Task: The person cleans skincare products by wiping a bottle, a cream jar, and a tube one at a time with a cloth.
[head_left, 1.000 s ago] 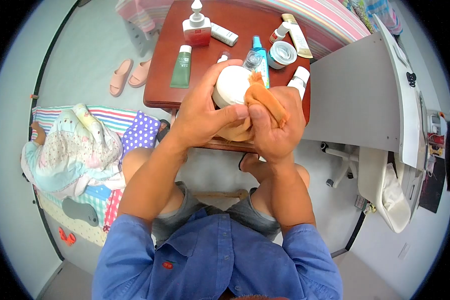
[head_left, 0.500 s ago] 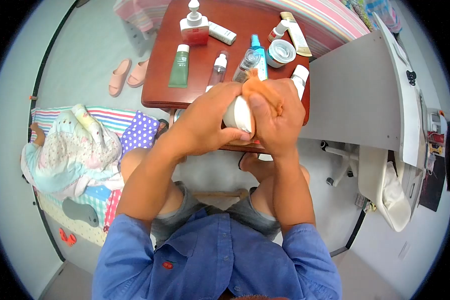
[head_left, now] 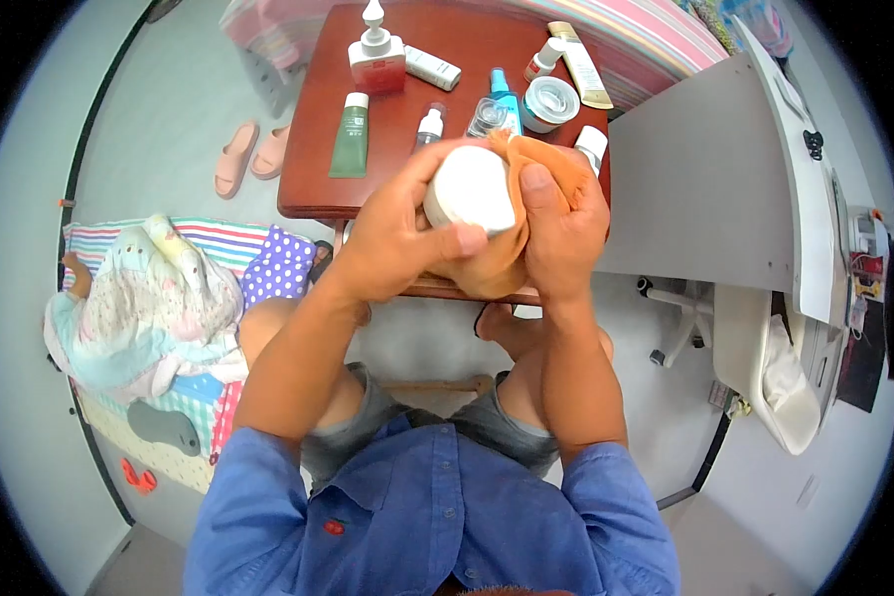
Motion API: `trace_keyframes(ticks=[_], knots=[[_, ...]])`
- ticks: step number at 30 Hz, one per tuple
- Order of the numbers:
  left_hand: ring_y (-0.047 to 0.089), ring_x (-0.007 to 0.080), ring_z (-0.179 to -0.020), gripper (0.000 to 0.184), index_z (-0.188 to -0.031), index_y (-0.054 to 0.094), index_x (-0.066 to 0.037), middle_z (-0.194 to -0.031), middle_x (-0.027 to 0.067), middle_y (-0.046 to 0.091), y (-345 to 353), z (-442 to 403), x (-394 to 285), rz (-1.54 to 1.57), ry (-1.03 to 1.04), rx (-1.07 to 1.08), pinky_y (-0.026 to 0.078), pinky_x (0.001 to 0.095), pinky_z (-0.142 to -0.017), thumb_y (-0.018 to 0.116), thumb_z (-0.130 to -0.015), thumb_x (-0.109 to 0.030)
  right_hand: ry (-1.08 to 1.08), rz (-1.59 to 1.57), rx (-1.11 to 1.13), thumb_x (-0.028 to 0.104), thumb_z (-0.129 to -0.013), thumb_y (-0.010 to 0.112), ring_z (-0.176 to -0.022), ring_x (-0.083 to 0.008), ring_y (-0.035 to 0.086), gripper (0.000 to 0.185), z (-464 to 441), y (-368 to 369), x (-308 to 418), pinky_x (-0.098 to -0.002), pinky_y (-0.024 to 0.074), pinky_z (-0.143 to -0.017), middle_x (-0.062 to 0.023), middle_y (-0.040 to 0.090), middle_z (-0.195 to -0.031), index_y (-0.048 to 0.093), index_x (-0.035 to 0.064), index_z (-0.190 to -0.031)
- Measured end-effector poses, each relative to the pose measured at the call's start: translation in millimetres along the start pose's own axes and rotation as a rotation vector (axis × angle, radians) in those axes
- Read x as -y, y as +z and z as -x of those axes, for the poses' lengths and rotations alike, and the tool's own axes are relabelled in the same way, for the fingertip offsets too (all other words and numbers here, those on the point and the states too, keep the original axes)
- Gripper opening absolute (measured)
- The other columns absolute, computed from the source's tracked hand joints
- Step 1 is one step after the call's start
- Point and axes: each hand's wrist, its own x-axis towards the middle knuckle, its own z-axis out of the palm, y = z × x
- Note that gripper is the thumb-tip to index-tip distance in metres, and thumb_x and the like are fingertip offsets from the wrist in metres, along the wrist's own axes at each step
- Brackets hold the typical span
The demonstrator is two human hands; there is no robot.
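My left hand grips a white round jar, its flat face tilted up toward me and the thumb across its lower edge. Bunched in my right hand is an orange cloth, pressed against the jar's right side and hanging beneath it. Both hands are over the table's front edge. Just beyond them are a pump bottle with a white top, a clear-capped container, a blue spray bottle and a white-capped bottle, partly hidden by my right hand.
On the red-brown table stand a soap dispenser, a green tube, a clear-lidded tub and a gold tube. A grey panel rises at right. Left on the floor, a person lies under a blanket.
The jar has turned so its flat white face shows more fully. The cloth has opened out and now drapes below it. Both hands stay close together.
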Motion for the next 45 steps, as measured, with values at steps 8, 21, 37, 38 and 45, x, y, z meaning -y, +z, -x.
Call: trace_keyframes(ticks=[8, 21, 37, 38, 45], knots=[[0.058, 0.0201, -0.121, 0.06, -0.145, 0.04, 0.003, -0.131, 0.0138, 0.058, 14, -7, 23, 0.506, -0.022, -0.225, 0.047, 0.035, -0.105, 0.06, -0.103, -0.034, -0.514, 0.467, 0.015, 0.024, -0.095, 0.072, -0.097, -0.0151, 0.06, 0.032, 17, 9, -13, -0.0316, 0.0496, -0.089, -0.0084, 0.064, -0.107, 0.06, -0.001, -0.112], [0.057, 0.0183, -0.118, 0.048, -0.139, 0.046, 0.001, -0.126, 0.0106, 0.06, 12, 0, 11, 0.741, -0.019, -0.207, 0.046, 0.0351, -0.104, 0.054, -0.106, -0.033, -0.394, 0.333, -0.04, 0.017, -0.094, 0.071, -0.093, -0.0183, 0.061, 0.024, 12, 16, -7, -0.0322, 0.0501, -0.083, -0.0083, 0.064, -0.102, 0.063, 0.0, -0.108], [0.059, 0.015, -0.109, 0.068, -0.131, 0.052, 0.003, -0.121, 0.0097, 0.062, 9, 1, 9, 0.476, 0.027, -0.251, 0.049, 0.0304, -0.096, 0.067, -0.096, -0.053, -0.517, 0.401, -0.05, 0.035, -0.097, 0.07, -0.102, -0.0154, 0.06, 0.044, 8, 26, -12, -0.0307, 0.0479, -0.093, -0.0089, 0.062, -0.113, 0.06, -0.0027, -0.117], [0.059, 0.015, -0.109, 0.068, -0.131, 0.052, 0.003, -0.121, 0.0097, 0.062, 10, 1, 10, 0.476, 0.026, -0.249, 0.049, 0.0304, -0.096, 0.067, -0.096, -0.053, -0.516, 0.402, -0.052, 0.035, -0.097, 0.07, -0.102, -0.0154, 0.06, 0.044, 7, 25, -11, -0.0307, 0.0479, -0.093, -0.0089, 0.062, -0.113, 0.06, -0.0027, -0.117], [0.057, 0.0165, -0.116, 0.078, -0.14, 0.046, 0.002, -0.126, 0.0101, 0.059, 10, 2, 5, 0.351, 0.024, -0.197, 0.046, 0.0313, -0.102, 0.078, -0.089, -0.047, -0.052, -0.142, -0.059, 0.027, -0.103, 0.062, -0.101, -0.0142, 0.061, 0.035, -1, 23, -1, -0.0301, 0.0488, -0.093, -0.008, 0.065, -0.11, 0.06, -0.0031, -0.12]])
